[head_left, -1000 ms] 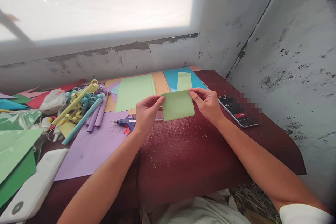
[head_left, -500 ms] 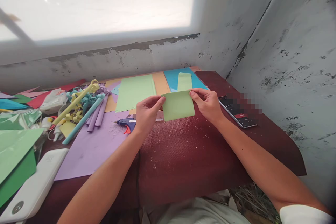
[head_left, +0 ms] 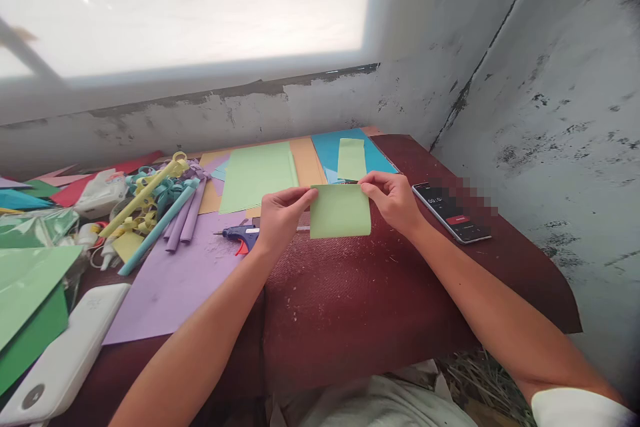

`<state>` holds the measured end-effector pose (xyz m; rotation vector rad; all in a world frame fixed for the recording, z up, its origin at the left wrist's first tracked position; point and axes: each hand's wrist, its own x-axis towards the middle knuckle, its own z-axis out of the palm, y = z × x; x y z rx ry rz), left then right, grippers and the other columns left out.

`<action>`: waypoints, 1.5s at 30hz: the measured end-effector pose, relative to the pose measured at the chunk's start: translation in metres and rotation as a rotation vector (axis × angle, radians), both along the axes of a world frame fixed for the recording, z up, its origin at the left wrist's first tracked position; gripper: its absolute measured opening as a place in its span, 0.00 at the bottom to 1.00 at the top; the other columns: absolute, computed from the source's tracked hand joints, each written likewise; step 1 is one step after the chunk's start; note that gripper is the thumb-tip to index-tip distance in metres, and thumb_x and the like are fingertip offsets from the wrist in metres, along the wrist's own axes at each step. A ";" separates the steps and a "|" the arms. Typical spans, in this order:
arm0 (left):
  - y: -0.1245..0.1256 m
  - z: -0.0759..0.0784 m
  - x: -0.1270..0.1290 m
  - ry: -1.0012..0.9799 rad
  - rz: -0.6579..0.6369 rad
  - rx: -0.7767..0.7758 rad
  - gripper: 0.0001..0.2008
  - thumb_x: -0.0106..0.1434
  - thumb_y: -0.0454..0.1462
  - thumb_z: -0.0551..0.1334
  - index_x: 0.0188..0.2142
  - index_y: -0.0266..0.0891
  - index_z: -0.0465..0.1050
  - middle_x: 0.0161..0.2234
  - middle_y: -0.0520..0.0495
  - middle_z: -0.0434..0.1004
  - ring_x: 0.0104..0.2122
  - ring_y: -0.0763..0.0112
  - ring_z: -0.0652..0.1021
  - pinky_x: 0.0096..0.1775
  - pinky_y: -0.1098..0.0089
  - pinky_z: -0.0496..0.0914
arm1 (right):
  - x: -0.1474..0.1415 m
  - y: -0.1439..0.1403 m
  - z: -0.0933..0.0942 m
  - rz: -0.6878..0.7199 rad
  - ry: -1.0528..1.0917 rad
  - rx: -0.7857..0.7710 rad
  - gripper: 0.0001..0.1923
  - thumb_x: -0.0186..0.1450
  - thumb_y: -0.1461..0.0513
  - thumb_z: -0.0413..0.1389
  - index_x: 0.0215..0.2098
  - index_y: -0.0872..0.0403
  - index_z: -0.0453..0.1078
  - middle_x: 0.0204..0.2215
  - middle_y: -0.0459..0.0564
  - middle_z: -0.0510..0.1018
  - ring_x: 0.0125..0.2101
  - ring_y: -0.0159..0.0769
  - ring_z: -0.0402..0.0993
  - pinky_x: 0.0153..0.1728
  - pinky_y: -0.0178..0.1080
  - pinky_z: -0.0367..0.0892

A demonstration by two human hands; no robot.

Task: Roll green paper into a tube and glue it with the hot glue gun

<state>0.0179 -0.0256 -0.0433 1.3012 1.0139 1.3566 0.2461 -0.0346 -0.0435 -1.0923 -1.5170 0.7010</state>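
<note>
Fingers of the left hand [head_left: 281, 215] and right hand [head_left: 395, 200] are pinching the top corners of a light green paper piece [head_left: 340, 211], holding it above the far middle of the maroon table [head_left: 350, 300]; glue gun [head_left: 239, 234] lying just left, phone [head_left: 450, 211] resting right.
</note>
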 end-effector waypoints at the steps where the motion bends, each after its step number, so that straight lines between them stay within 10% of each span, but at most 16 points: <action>1: 0.000 0.000 0.000 0.004 -0.019 -0.010 0.16 0.53 0.48 0.76 0.34 0.39 0.87 0.33 0.44 0.86 0.34 0.64 0.81 0.40 0.64 0.76 | 0.000 -0.001 0.000 0.020 -0.023 -0.004 0.14 0.66 0.54 0.58 0.26 0.53 0.73 0.23 0.46 0.72 0.25 0.34 0.66 0.25 0.37 0.61; 20: -0.005 0.001 0.002 0.030 -0.234 -0.165 0.20 0.55 0.53 0.73 0.36 0.39 0.86 0.32 0.44 0.84 0.29 0.66 0.79 0.30 0.68 0.72 | -0.004 -0.002 0.000 0.049 -0.086 -0.011 0.18 0.66 0.48 0.60 0.31 0.53 0.79 0.27 0.49 0.78 0.27 0.36 0.70 0.26 0.37 0.63; 33: -0.009 0.001 0.001 0.361 -0.365 -0.138 0.20 0.56 0.51 0.70 0.20 0.37 0.78 0.18 0.52 0.68 0.19 0.76 0.66 0.22 0.71 0.52 | -0.009 -0.008 0.003 0.347 -0.196 -0.173 0.16 0.66 0.51 0.60 0.32 0.54 0.81 0.28 0.49 0.81 0.27 0.35 0.72 0.26 0.35 0.66; 40: -0.006 0.002 0.003 0.174 -0.292 -0.117 0.25 0.54 0.48 0.75 0.49 0.42 0.80 0.38 0.45 0.85 0.34 0.63 0.82 0.34 0.68 0.73 | -0.003 0.002 -0.004 0.035 -0.169 -0.012 0.18 0.67 0.49 0.59 0.35 0.55 0.82 0.30 0.52 0.83 0.29 0.37 0.74 0.27 0.38 0.65; 45: -0.004 0.003 0.001 0.126 -0.228 -0.101 0.21 0.55 0.48 0.75 0.43 0.42 0.75 0.38 0.45 0.84 0.35 0.65 0.83 0.37 0.67 0.76 | 0.003 0.006 -0.007 -0.072 -0.131 0.019 0.19 0.67 0.48 0.60 0.35 0.55 0.83 0.28 0.51 0.82 0.27 0.37 0.74 0.26 0.38 0.64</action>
